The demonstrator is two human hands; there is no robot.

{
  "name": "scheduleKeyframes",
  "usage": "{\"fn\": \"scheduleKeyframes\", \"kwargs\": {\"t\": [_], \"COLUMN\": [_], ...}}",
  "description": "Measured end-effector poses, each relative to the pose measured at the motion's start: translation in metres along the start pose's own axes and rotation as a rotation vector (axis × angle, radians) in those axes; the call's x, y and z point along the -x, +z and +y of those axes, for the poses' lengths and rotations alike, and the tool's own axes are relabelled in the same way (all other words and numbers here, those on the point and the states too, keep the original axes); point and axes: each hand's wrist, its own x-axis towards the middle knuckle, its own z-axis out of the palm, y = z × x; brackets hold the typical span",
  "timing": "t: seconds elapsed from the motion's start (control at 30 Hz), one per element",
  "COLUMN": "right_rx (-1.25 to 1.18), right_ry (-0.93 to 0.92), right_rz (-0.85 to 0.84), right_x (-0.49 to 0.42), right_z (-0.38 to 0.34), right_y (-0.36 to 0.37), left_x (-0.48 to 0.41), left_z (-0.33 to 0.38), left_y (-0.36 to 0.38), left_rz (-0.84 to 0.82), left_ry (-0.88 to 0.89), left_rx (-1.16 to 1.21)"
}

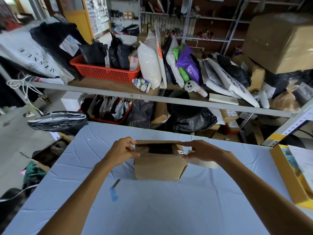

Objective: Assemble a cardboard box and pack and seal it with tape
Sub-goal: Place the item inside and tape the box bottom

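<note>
Hands meet at a small cardboard box [160,164] standing near the middle of a table covered in pale blue cloth [152,209], as a person works on closing it with clear tape. The left hand [124,150] pinches the box's upper left corner, thumb on the near face and fingers curled over the top edge. The right hand [201,150] pinches the end of a glossy strip of clear tape [177,152] at the upper right corner, and a pale roll of tape [203,162] lies just beneath that wrist on the cloth. The top of the box looks partly open, with something dark inside; what it is cannot be told. A blue-handled utility knife [114,192] rests on the cloth just in front of the box, apart from both hands. Judging by the strip stretched along the top edge, the sealing step is in hand and not finished. The next move probably calls for holding the box steady with the left hand, drawing the tape flat across the opening, pressing it down over the corner, then cutting it free with the knife.
</note>
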Motion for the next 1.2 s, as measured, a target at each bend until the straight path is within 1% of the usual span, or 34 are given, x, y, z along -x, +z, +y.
{"fn": "scheduleKeyframes", "kwargs": {"t": [0.2, 0.3, 0.53, 0.63, 0.7, 0.83, 0.97, 1.07, 1.2], "right_rx": [-0.087, -0.066, 0.067, 0.089, 0.084, -0.012, -0.027, -0.053, -0.064], "right_ry": [-0.070, -0.083, -0.015, 0.012, 0.004, -0.034, -0.045, -0.030, -0.029], "right_rz": [0.092, 0.093, -0.075, -0.105, -0.080, 0.060, 0.121, 0.139, 0.110], "right_x": [0.009, 0.011, 0.008, 0.006, 0.006, 0.011, 0.015, 0.013, 0.011], "right_z": [-0.003, -0.004, -0.005, -0.006, -0.006, -0.004, -0.007, -0.008, -0.006], "right_y": [0.002, 0.001, 0.001, 0.001, 0.001, 0.003, 0.004, 0.004, 0.003], "left_x": [0.005, 0.004, 0.005, 0.006, 0.006, 0.005, 0.003, 0.001, 0.000], "left_z": [-0.001, 0.002, 0.003, 0.002, 0.002, 0.001, 0.000, -0.001, -0.004], "left_y": [0.003, 0.002, 0.003, 0.004, 0.004, 0.005, 0.005, 0.005, 0.006], "left_rz": [0.020, 0.019, 0.016, 0.022, 0.027, 0.023, 0.021, 0.019, 0.017], "left_ry": [0.035, 0.039, 0.056, 0.063, 0.066, 0.060, 0.072, 0.073, 0.065], "left_rx": [0.002, -0.005, -0.013, -0.010, -0.009, -0.007, -0.018, -0.018, -0.013]}}
